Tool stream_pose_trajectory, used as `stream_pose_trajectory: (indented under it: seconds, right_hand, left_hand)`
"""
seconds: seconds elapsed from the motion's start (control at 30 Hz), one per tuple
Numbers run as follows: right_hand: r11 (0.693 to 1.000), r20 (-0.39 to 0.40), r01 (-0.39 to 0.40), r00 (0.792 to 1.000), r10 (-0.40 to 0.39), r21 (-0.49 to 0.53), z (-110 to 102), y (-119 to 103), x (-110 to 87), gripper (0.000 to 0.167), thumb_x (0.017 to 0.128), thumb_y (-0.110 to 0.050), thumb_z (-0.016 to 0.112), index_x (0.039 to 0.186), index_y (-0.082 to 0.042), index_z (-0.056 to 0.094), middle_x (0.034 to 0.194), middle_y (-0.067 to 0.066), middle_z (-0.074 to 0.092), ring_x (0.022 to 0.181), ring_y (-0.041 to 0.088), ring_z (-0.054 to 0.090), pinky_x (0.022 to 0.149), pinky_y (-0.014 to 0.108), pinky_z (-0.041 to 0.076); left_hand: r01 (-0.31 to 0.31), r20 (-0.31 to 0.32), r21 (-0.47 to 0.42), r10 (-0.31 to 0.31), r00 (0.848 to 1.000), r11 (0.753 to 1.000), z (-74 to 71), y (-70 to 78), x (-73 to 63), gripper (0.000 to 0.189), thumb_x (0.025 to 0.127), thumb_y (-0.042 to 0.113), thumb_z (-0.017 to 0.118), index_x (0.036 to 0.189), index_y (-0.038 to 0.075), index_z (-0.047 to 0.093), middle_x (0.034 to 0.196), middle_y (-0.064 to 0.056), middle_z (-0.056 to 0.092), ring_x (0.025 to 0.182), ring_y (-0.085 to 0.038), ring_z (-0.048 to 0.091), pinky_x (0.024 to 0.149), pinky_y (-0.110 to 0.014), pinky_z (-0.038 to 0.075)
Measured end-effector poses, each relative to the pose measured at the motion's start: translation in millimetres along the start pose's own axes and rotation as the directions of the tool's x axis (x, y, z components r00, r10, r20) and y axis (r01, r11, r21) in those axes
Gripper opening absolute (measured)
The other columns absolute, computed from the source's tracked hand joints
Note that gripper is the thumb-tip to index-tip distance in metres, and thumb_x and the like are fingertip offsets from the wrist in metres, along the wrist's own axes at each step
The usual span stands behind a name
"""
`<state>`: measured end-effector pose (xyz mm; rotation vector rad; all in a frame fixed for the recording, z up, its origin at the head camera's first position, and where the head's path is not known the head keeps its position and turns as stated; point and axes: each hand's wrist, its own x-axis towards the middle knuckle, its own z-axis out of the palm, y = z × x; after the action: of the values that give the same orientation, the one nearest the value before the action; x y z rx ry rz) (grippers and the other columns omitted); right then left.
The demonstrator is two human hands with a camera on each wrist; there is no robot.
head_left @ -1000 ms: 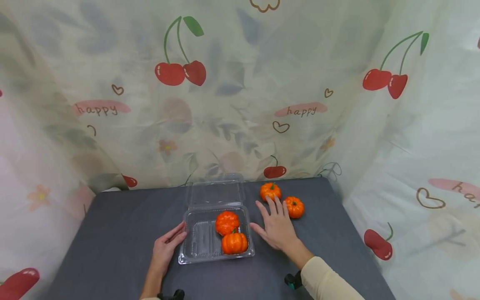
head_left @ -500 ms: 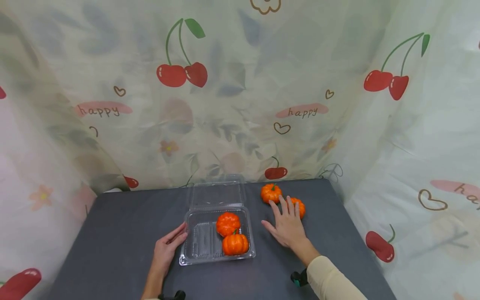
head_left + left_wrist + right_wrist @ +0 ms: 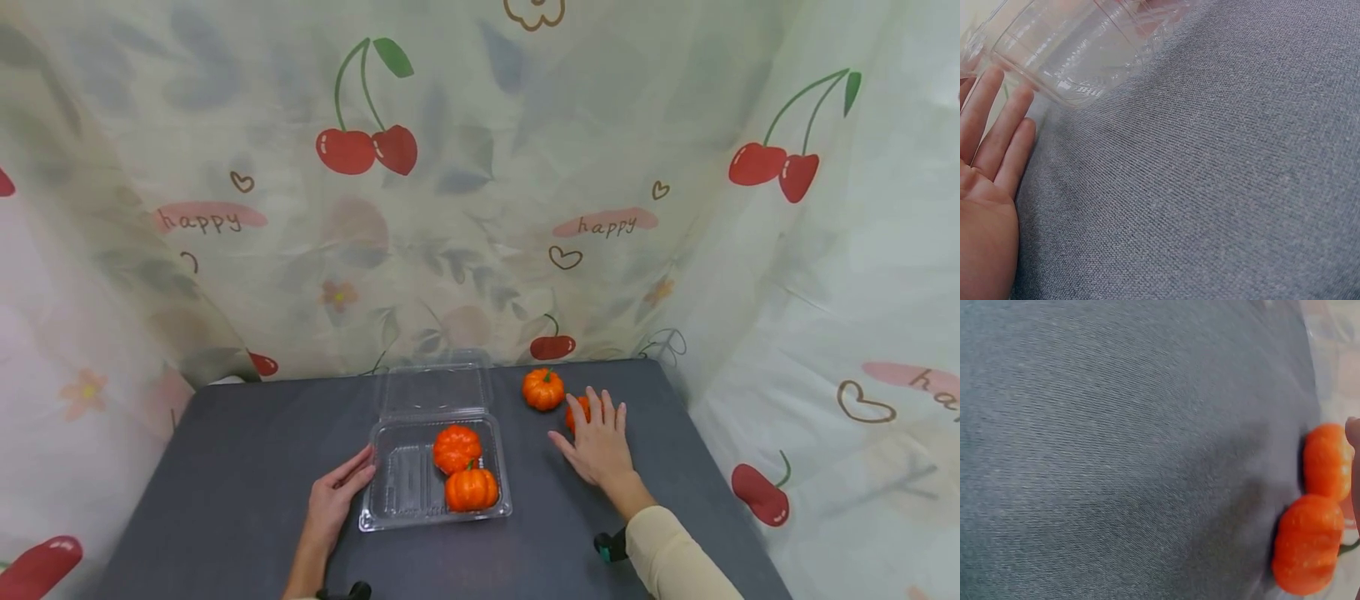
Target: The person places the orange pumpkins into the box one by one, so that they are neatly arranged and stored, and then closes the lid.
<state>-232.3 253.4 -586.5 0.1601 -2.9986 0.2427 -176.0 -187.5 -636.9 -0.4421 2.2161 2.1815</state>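
Observation:
A clear plastic clamshell box (image 3: 405, 479) lies with its lid (image 3: 431, 390) folded back behind it. Two small orange pumpkins, a rear one (image 3: 456, 448) and a front one (image 3: 471, 489), sit in its right half. My left hand (image 3: 333, 492) is at the box's left side, its straight fingers (image 3: 1007, 134) right by the clear wall in the left wrist view. My right hand (image 3: 603, 450) hovers with fingers spread over another pumpkin (image 3: 576, 414), hiding most of it. Just behind and left of that hand stands one more pumpkin (image 3: 543, 389). The right wrist view holds two pumpkins near its right edge.
A dark grey cloth (image 3: 247, 483) covers the table. Pale curtains (image 3: 480, 183) printed with cherries and hearts hang along the back and both sides, close to the table's rear edge.
My right hand has moved right, from between the two loose pumpkins to over the right-hand one, uncovering the left one. My left hand and the box stay put.

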Motion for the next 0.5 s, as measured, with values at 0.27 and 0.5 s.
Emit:
stream_pose_trajectory:
  seconds: [0.27,0.5]
  right_hand:
    - [0.993,0.013,-0.083,0.997,0.082,0.089,-9.0,18.1,7.7,0.080,0.097,-0.057,0.060,0.157,-0.012,0.034,0.164,0.027,0.019,0.152,0.053,0.012,0.120,0.076,0.006]
    - [0.985,0.053,-0.114,0.993,0.108,0.132,-13.2,32.6,9.8,0.079,0.099,-0.053,0.060,0.158,-0.010,0.029,0.164,0.030,0.016,0.151,0.055,0.012,0.120,0.076,0.008]
  left_hand:
    - [-0.008,-0.010,0.026,0.009,1.000,1.000,0.9,-2.5,1.2,0.060,0.082,0.034,0.086,0.135,0.014,0.068,0.133,0.000,0.069,0.104,0.011,0.068,0.089,-0.006,0.051]
    - [-0.018,-0.021,0.021,0.018,1.000,1.000,0.8,-2.4,1.8,0.056,0.085,0.028,0.085,0.134,0.011,0.068,0.134,-0.005,0.068,0.104,0.010,0.069,0.086,-0.008,0.053]
